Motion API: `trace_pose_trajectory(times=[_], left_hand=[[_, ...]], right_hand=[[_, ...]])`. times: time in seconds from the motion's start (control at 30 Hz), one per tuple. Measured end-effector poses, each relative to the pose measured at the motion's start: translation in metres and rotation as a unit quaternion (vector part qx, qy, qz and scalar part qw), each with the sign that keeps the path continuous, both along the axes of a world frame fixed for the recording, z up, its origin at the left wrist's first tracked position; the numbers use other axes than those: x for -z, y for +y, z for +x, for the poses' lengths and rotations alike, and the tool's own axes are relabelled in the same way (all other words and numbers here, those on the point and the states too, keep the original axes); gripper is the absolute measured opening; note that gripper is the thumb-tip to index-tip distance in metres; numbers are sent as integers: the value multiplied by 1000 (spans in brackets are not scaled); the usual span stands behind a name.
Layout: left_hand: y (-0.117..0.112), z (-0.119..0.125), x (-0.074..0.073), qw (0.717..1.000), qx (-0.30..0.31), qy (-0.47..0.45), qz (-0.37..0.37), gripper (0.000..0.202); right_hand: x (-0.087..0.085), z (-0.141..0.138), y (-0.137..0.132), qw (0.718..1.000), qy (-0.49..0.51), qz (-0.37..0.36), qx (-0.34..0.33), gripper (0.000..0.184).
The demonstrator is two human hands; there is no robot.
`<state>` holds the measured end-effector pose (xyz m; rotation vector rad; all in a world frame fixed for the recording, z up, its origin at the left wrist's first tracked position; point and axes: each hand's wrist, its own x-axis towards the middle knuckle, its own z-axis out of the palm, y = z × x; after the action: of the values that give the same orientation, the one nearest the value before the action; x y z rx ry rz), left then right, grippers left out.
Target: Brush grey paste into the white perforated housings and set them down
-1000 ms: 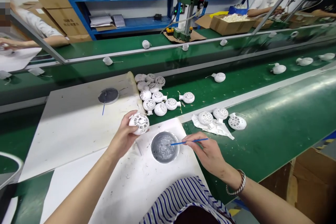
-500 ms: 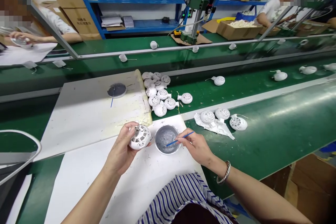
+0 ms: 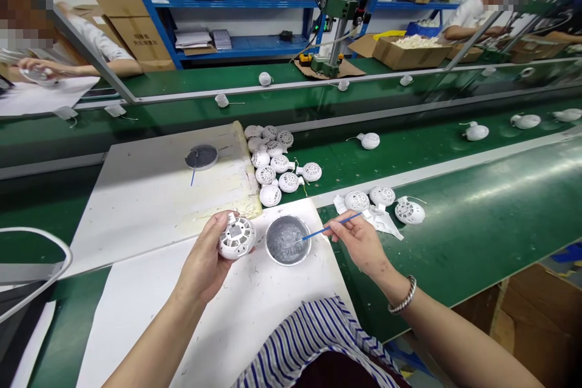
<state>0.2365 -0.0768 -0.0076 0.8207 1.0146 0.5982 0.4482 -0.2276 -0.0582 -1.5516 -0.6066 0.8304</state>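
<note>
In my left hand (image 3: 208,257) is a round white plastic shell (image 3: 237,238) with web-like cutouts, some of them grey; my fingers are closed around its left side and underside. My right hand (image 3: 361,242) pinches a thin blue stick (image 3: 325,230), whose lower tip dips into grey paste. That paste fills a shallow round dish (image 3: 269,250) with a pale rim, standing on white board (image 3: 245,297) between my hands. Whether the stick ends in a brush cannot be made out. Beyond the dish lies a cluster of similar white shells (image 3: 271,174) with small tabs and wires.
A second grey dish (image 3: 201,157) with a blue stick sits on the left board (image 3: 150,194). Several shells (image 3: 382,195), some on white wrapping, lie right of my hand. More ride the green conveyor (image 3: 409,139). Two people sit beyond, near a metal frame (image 3: 291,88).
My right hand has moved right and drawn the stick back toward the dish's right side. The left hand has turned the shell slightly. Shells on the near belt have shifted left.
</note>
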Motion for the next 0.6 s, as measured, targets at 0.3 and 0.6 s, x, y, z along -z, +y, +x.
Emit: trace_pose_trajectory(times=[0.3, 0.6], left_hand=[[-6, 8, 0, 998, 59, 14, -20, 21], [-25, 18, -10, 988, 152, -6, -35, 27]], right_hand=[[-11, 5, 4, 962, 259, 47, 77, 27], [-55, -8, 2, 980, 112, 165, 4, 6]])
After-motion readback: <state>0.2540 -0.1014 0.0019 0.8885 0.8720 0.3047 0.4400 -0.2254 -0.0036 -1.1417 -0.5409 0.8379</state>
